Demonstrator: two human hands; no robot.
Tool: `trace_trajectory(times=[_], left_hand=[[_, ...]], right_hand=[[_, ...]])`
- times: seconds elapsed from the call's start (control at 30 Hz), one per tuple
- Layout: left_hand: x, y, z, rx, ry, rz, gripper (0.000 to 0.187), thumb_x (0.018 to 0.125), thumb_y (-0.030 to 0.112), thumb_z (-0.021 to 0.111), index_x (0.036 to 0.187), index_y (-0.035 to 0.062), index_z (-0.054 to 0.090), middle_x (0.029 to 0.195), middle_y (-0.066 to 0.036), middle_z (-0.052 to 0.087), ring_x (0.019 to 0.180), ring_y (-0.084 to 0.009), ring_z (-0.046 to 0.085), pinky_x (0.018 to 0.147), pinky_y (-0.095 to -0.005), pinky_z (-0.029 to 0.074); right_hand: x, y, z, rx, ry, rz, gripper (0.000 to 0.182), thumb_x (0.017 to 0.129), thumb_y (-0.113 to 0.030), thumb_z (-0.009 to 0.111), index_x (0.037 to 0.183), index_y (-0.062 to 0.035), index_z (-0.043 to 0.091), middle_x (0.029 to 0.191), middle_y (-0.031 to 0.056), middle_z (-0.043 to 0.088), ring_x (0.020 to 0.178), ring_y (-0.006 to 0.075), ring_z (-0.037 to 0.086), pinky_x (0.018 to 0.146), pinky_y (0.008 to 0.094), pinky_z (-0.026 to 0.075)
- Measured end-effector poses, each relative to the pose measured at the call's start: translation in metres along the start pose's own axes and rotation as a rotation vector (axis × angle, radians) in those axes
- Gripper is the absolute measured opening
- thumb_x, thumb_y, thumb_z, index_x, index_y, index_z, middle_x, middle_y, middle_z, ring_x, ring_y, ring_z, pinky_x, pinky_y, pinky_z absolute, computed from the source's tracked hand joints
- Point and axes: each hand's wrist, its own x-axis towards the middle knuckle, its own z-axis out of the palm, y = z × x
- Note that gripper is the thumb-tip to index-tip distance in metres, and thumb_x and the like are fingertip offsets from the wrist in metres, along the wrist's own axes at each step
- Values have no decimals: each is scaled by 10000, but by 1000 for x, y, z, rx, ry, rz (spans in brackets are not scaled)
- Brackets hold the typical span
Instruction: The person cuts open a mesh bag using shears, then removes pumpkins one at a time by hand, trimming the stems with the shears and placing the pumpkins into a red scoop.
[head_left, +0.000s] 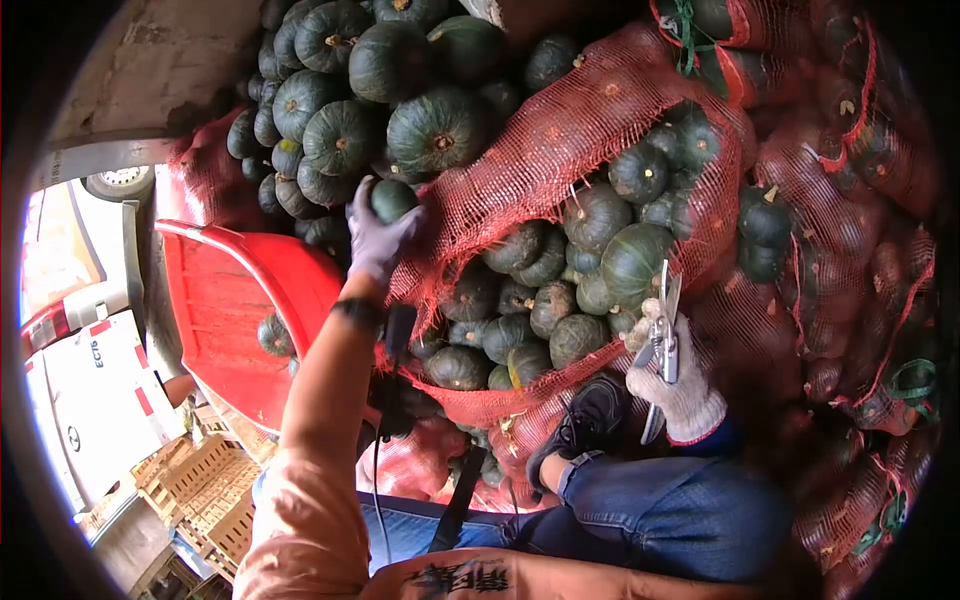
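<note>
Green squash [392,199] sits gripped in my gloved left hand [378,240], fingers closed around it, at 11 o'clock of the red mesh sack [560,150]. My right hand [672,385] clasps shears [664,335].

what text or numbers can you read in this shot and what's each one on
"ECT6" as far as it can be read, on the white vehicle at lower left.
Dark printed characters on the orange cloth at the bottom edge: too distorted to read.
Nothing readable on the red mesh sacks.
</note>
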Motion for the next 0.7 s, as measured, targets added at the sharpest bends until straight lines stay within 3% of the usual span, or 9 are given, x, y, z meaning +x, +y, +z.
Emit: trace_trajectory(times=[0.07,0.13,0.27,0.33,0.37,0.4,0.53,0.6,0.7], left_hand=[[-57,15,-45,-26,149,554,841,787,200,812,1480,155,337,1386,-140,451,1204,-222,526,960,-342,495],[-121,46,-110,-461,63,-13,900,781,131,810,1499,173,269,1363,-130,477,1267,-269,485,1044,-385,439],[-116,-62,-202,-726,608,-305,882,830,197,774,1523,121,234,1330,-175,487,1248,-301,497,1086,-403,397],[-111,-90,-209,-457,823,-165,879,869,266,747,1535,56,214,1323,-206,488,1276,-330,473,1122,-417,357],[-117,-65,-192,375,1030,-67,807,879,296,734,1493,-12,312,1317,-197,495,1294,-326,458,1125,-422,348],[-120,-49,-173,433,1026,364,610,899,261,711,1400,13,469,1306,-182,505,1242,-318,498,1062,-421,413],[-164,45,-15,53,-250,292,446,845,99,686,1279,71,587,1159,-164,622,1067,-300,605,957,-374,480],[-155,33,71,318,-136,615,776,769,283,778,1439,112,424,1350,-181,521,1244,-350,510,1032,-462,431],[-116,71,120,675,-198,319,1023,700,404,826,1497,98,262,1437,-215,449,1217,-427,532,978,-497,470]], right_hand=[[-3,-4,1,124,29,75,866,654,40,726,1421,-86,343,1103,41,510,1009,161,547,863,330,490],[-4,-2,-4,83,26,123,881,653,46,724,1432,-85,334,1104,44,514,1005,166,551,867,338,493],[5,-6,-4,113,28,110,875,646,48,716,1423,-78,334,1112,50,530,994,184,569,872,339,501],[13,13,-8,-15,66,-76,879,637,55,703,1425,-75,335,1106,40,535,990,171,570,879,329,498],[13,11,-9,46,72,-80,879,637,54,700,1427,-74,334,1105,39,535,988,168,571,882,328,496],[13,8,-10,106,78,-83,880,637,54,697,1429,-74,333,1104,37,536,986,165,571,884,326,495],[11,-1,-15,101,90,-32,882,638,36,708,1433,-83,344,1109,35,537,986,160,569,896,323,486],[6,0,-13,111,109,-27,887,641,25,716,1437,-83,342,1114,36,536,988,161,564,893,326,485],[0,7,-9,136,122,-19,888,649,6,724,1443,-78,336,1117,40,532,991,162,557,887,334,485]])
